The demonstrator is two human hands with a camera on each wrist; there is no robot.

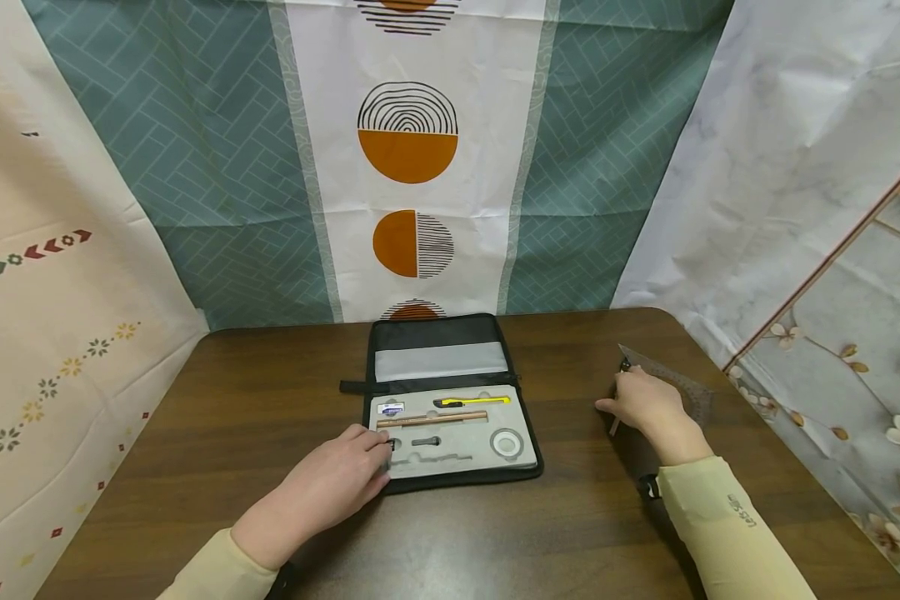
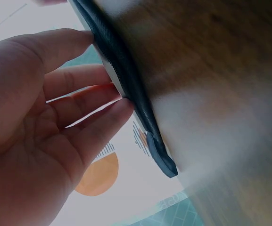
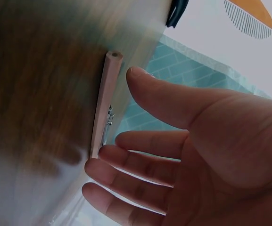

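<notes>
An open black zip case (image 1: pixel 461 479) lies mid-table, its grey foam tray (image 1: pixel 450 467) facing up. My left hand (image 1: pixel 341 471) rests at its left edge, thumb and fingertips touching the rim (image 2: pixel 136 89). Close to those fingertips, a small dark piece (image 1: pixel 392 444) sits in the tray. On the right, my right hand (image 1: pixel 648 412) hovers over a wooden pencil (image 3: pixel 105 94) on the table, its fingers loose and its thumb apart from the pencil. Metal parts of a small tool (image 3: pixel 108 117) show beside the pencil. Clear plastic drawing pieces (image 1: pixel 693 392) lie just beyond that hand.
In the tray are a yellow utility knife (image 1: pixel 487 401), an eraser (image 1: pixel 391 408), wooden sticks like pencils (image 1: pixel 431 419), a small grey piece (image 1: pixel 425 441) and a white ring (image 1: pixel 506 432). The case's lid (image 1: pixel 438 333) lies back toward the curtain (image 1: pixel 435 196) behind the table.
</notes>
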